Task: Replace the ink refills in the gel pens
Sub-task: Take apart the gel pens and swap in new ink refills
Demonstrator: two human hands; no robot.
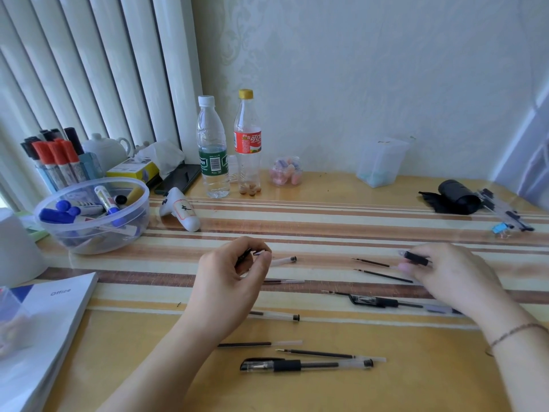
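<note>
My left hand [230,275] pinches a small dark pen tip piece [258,253] between thumb and fingers, just left of a clear pen barrel [283,260] lying on the table. My right hand [451,275] grips a black pen grip section [416,258] at the right. Two loose dark refills [371,262] [386,275] lie just left of that hand. A capped gel pen [383,301] lies under my right wrist. Nearer me lie another barrel [279,316], two refills [255,344] [326,354] and a whole capped gel pen [306,365].
A clear bowl [89,233] of markers stands at the left with a marker holder [56,162] behind it. Two bottles [213,150] [248,144], a small jar [285,171] and a clear box [380,162] line the back. A booklet [44,322] lies front left, a black roll [457,196] far right.
</note>
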